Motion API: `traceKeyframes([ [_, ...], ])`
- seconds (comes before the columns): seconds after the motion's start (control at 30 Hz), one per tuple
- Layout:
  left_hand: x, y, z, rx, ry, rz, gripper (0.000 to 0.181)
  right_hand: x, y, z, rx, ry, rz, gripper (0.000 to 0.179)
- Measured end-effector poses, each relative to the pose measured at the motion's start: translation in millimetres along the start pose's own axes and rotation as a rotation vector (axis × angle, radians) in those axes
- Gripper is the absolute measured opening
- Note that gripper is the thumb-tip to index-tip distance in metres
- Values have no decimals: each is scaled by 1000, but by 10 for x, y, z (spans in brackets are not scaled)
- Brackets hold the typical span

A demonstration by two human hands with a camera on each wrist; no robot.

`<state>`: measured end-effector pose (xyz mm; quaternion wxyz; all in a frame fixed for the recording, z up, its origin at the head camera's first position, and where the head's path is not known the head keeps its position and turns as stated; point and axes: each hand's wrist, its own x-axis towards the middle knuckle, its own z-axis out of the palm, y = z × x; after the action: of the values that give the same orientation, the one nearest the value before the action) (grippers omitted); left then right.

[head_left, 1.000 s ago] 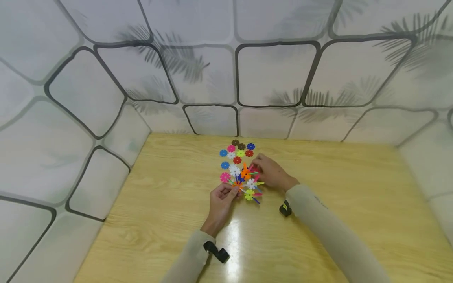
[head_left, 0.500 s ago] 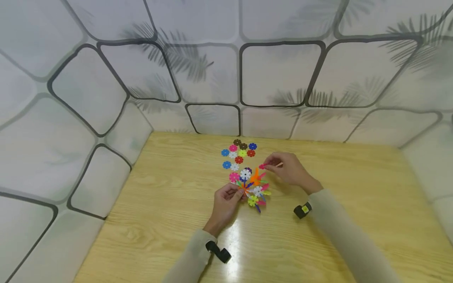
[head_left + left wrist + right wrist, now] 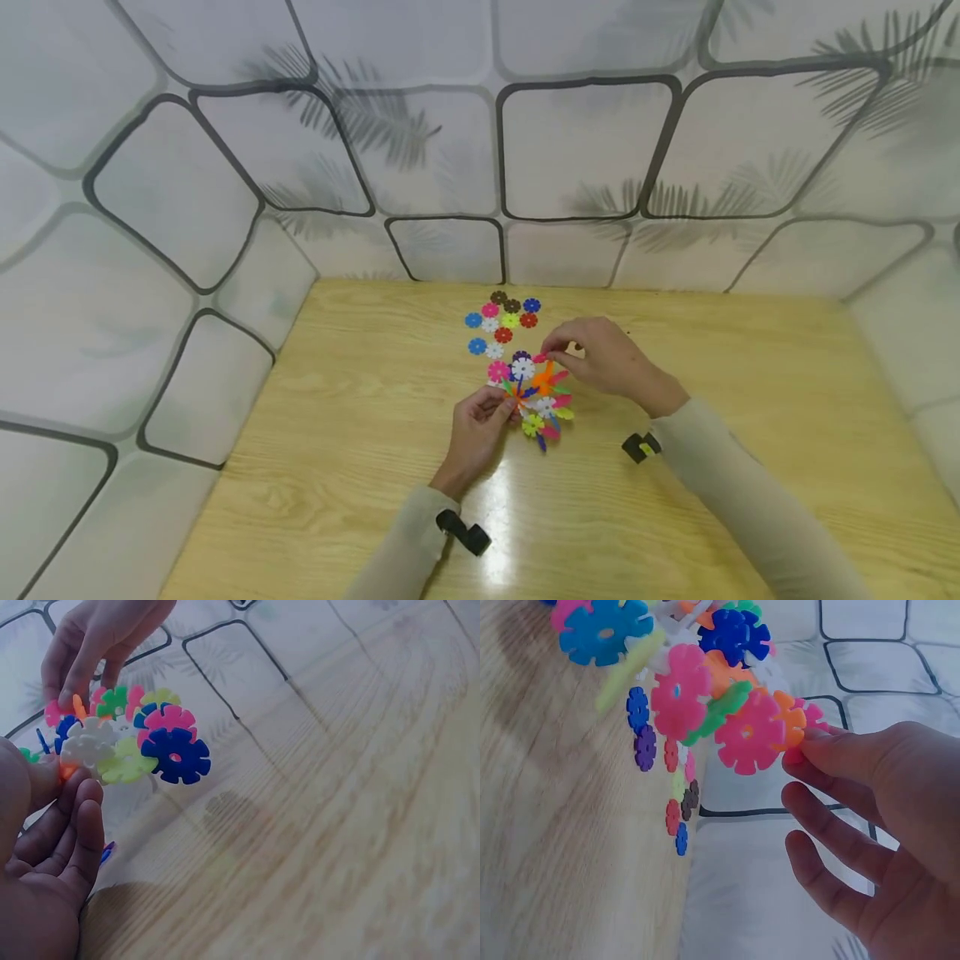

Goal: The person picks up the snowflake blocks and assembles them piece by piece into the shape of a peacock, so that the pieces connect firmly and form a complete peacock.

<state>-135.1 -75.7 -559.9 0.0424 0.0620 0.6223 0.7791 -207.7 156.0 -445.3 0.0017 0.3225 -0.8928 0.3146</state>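
Note:
My left hand (image 3: 478, 425) pinches an orange disc (image 3: 70, 771) at the left side of a cluster of interlocked, notched plastic discs, flower-shaped and in many colours. White (image 3: 88, 750), yellow-green (image 3: 129, 766) and dark blue (image 3: 189, 759) discs jut out of this cluster, held above the tabletop. On its far right side, my right hand (image 3: 603, 358) pinches a small pink disc (image 3: 810, 712) between thumb and index finger. That pink disc meets the edge of an orange disc (image 3: 789, 720) on the cluster. The right hand's other fingers are loosely bent and apart from the discs.
Several loose discs lie flat beyond the cluster, among them a brown disc (image 3: 498, 297), a red disc (image 3: 503, 335) and a light blue disc (image 3: 477, 346). Behind them the wooden table (image 3: 337, 433) meets a patterned wall (image 3: 585, 158).
The right hand drew back to the right with the pink disc, then brought it left against the cluster's orange disc. The left hand keeps its pinch, and the cluster has shifted slightly right.

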Motion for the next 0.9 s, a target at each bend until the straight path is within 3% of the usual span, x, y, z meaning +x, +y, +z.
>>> traceKeyframes([
  [0.2, -1, -12, -18, 25, -23, -6, 15, -8, -6, 21, -16, -40, -47, 9],
  [0.53, -13, -12, -47, 92, -74, -33, 15, -69, 72, 48, 77, -81, -144, 14],
  [0.9, -23, -38, -44, 167, -105, -17, 15, -41, 6, -8, -67, -136, -267, 13],
])
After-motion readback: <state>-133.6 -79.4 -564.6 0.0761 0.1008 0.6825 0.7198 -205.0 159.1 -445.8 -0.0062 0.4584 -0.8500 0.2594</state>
